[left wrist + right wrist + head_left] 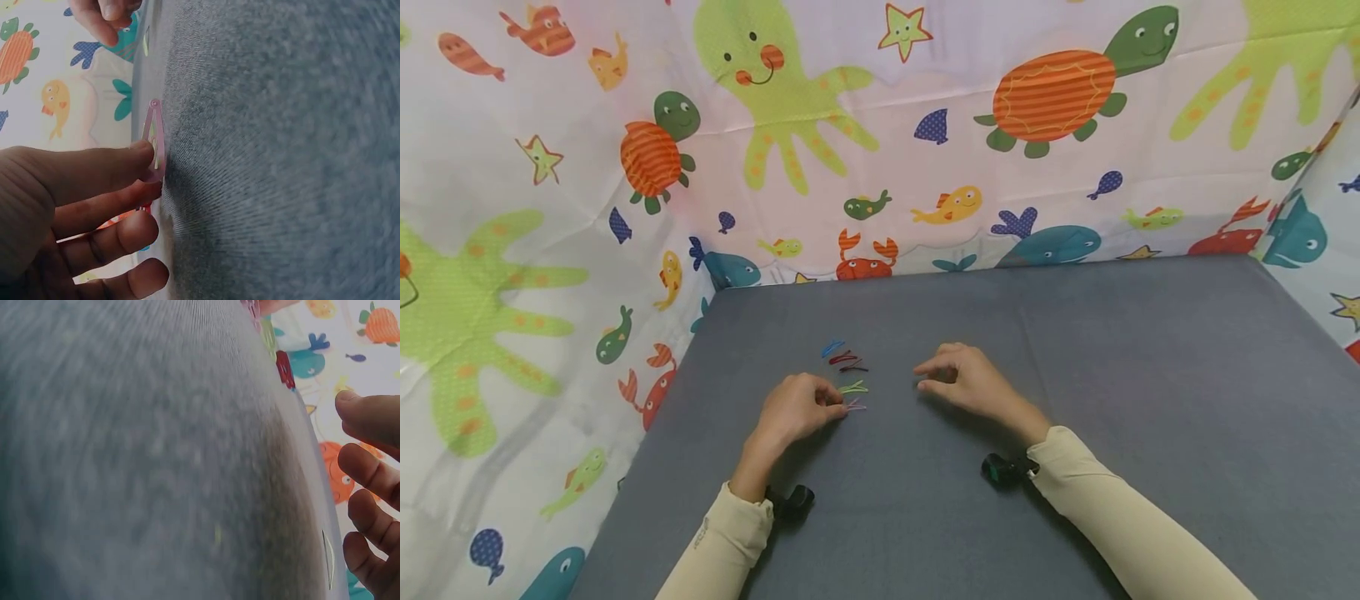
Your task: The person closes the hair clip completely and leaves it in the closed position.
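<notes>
A pink hair clip point(160, 141) is pinched by the left hand point(797, 408); the right hand point(972, 383) is held nearby, fingers parted.

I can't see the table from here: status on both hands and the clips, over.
Left hand pinching pink clip. Right hand hovering, nothing visible in it. Green, dark, red and blue clips lying beyond. No obstruction visible.

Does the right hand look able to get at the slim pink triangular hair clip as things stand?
Probably not freely: the left hand pinches the pink hair clip, though the right hand is nearby and looks open.
</notes>
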### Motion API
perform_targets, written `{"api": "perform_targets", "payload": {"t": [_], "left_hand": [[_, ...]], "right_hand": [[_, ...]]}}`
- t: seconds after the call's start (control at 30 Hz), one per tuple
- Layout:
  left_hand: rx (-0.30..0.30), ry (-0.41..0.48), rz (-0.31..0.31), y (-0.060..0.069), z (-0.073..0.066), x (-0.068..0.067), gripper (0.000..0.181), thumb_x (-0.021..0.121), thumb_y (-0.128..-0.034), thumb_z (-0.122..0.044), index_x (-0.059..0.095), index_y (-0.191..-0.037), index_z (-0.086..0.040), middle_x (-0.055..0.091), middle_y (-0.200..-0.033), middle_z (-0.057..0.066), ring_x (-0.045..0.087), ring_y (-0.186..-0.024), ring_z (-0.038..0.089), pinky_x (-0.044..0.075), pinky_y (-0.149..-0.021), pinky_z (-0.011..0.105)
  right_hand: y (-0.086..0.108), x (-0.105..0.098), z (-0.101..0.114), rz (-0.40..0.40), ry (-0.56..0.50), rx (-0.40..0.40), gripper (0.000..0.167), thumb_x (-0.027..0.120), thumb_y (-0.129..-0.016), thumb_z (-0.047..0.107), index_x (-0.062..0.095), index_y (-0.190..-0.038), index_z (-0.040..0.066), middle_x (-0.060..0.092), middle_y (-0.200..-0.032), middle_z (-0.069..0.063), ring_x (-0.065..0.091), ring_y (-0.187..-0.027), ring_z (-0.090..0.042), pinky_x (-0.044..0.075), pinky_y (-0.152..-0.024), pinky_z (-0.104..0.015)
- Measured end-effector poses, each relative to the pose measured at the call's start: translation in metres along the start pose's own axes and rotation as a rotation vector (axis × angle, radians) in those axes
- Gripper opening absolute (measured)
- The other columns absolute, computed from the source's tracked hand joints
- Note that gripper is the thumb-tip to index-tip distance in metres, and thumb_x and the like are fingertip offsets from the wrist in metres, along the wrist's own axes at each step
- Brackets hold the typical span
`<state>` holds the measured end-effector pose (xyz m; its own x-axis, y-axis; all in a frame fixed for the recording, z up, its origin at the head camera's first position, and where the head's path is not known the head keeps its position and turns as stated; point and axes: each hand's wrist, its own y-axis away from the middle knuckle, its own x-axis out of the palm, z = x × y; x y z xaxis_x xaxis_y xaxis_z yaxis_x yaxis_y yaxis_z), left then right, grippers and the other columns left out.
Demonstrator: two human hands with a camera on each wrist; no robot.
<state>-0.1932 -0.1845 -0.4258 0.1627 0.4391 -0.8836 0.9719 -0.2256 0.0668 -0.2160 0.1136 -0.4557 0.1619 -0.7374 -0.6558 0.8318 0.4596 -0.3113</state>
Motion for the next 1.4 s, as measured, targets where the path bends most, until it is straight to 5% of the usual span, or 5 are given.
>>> {"api": "perform_targets", "payload": {"t": [0.37,0.63,0.93,1.2,1.4], "left_hand": [[0.026,-0.029,-0.018,0.0,-0.005,0.006,0.01,0.083,-0.0847,-0.025,0.079,-0.077,-0.021,0.07,-0.07,-0.009,0.056,-0.064,0.008,0.044,-0.059,0.03],[0.063,-0.018,-0.007,-0.003,-0.026,0.01,0.01,0.082,-0.0856,-0.026,0.079,-0.077,-0.022,0.069,-0.07,-0.01,0.056,-0.063,0.007,0.045,-0.059,0.029],[0.173,-0.005,0.0,-0.007,-0.05,0.018,0.012,0.082,-0.0862,-0.026,0.079,-0.076,-0.022,0.07,-0.07,-0.011,0.057,-0.061,0.003,0.046,-0.058,0.027],[0.238,0.001,-0.015,-0.007,-0.061,0.017,0.011,0.081,-0.087,-0.025,0.079,-0.077,-0.02,0.069,-0.071,-0.01,0.054,-0.062,0.003,0.044,-0.056,0.024],[0.24,0.019,-0.006,-0.007,-0.064,0.018,0.011,0.08,-0.0877,-0.025,0.079,-0.078,-0.021,0.066,-0.07,-0.01,0.053,-0.063,0.004,0.043,-0.057,0.024]], "right_hand": [[-0.001,0.011,0.005,0.024,-0.023,-0.03,0.019,0.082,-0.086,0.016,0.081,-0.104,0.01,0.067,-0.083,0.005,0.049,-0.068,-0.006,0.041,-0.063,-0.022],[-0.001,0.009,0.009,0.031,-0.022,-0.054,0.021,0.082,-0.086,0.018,0.081,-0.105,0.01,0.066,-0.081,0.005,0.048,-0.066,-0.005,0.041,-0.062,-0.022],[-0.001,0.01,0.018,0.122,-0.034,-0.079,0.028,0.082,-0.087,0.022,0.079,-0.113,0.011,0.068,-0.089,0.003,0.055,-0.073,-0.008,0.046,-0.067,-0.023],[0.0,0.009,0.014,0.153,-0.056,-0.089,0.024,0.082,-0.087,0.021,0.08,-0.109,0.011,0.072,-0.092,0.0,0.062,-0.079,-0.023,0.048,-0.071,-0.026],[0.002,0.005,0.014,0.162,-0.079,-0.054,0.018,0.082,-0.087,0.021,0.08,-0.103,0.015,0.072,-0.094,0.003,0.063,-0.082,-0.014,0.052,-0.075,-0.026]]}}
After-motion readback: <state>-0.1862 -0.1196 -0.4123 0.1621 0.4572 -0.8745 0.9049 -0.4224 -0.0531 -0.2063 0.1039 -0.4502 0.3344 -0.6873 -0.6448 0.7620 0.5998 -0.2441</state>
